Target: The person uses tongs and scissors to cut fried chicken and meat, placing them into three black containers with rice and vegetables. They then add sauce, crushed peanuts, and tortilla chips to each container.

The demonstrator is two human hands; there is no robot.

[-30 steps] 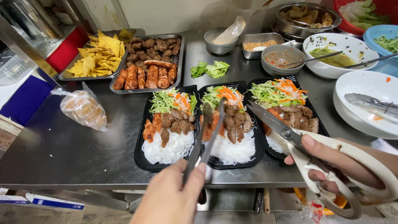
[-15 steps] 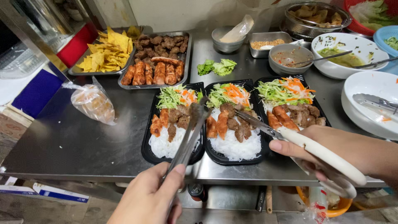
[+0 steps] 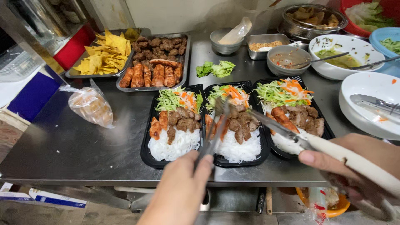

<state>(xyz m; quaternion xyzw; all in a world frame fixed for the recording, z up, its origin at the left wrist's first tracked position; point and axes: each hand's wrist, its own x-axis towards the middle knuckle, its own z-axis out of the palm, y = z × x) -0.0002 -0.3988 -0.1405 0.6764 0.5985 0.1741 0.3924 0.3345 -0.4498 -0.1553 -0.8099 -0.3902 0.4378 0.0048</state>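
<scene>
At the bottom of the frame the left hand (image 3: pixel 179 196) grips metal tongs (image 3: pixel 214 131) whose tips reach into the middle black tray (image 3: pixel 262 152) of noodles, meat and shredded vegetables. From the lower right, the right hand (image 3: pixel 358 162) holds white-handled scissors (image 3: pixel 300 139), blades apparently touching the same tray's meat, on the steel tabletop (image 3: pixel 75 141).

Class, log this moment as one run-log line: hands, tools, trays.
left hand: holds tongs | right hand: holds scissors | both tips over middle tray | three trays filled
</scene>
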